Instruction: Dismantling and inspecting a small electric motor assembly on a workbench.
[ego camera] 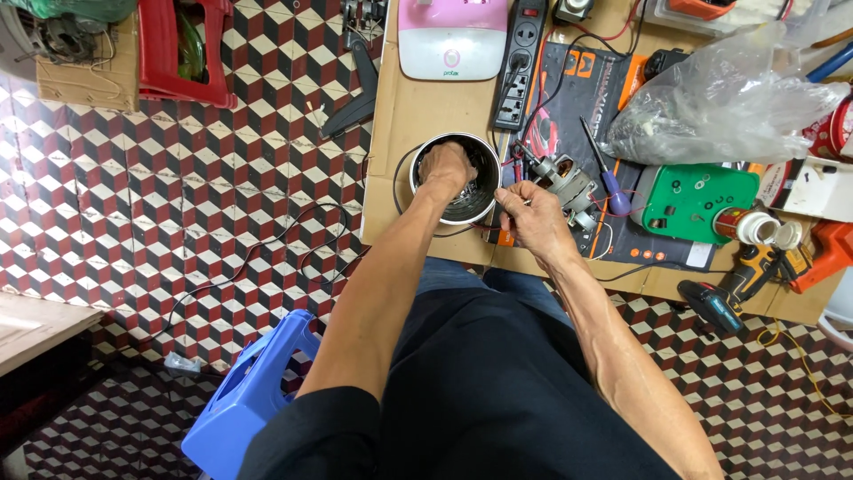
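Note:
A round metal pot-like housing [480,197] stands on the cardboard-covered workbench [418,107]. My left hand [444,167] reaches down inside it, fingers curled, and what it touches is hidden. My right hand [528,213] rests just right of the housing's rim, pinching thin wires near a small electric motor [563,185] with copper windings. A black cable [293,240] runs from the housing down to the floor.
A black power strip [521,62], a pink-and-white appliance lid [451,37], a purple-handled screwdriver [609,182], a green plastic part [693,201], a clear bag [720,98] and a cordless drill [729,298] crowd the bench. A blue stool [249,400] and a red stool [182,53] stand on the tiled floor.

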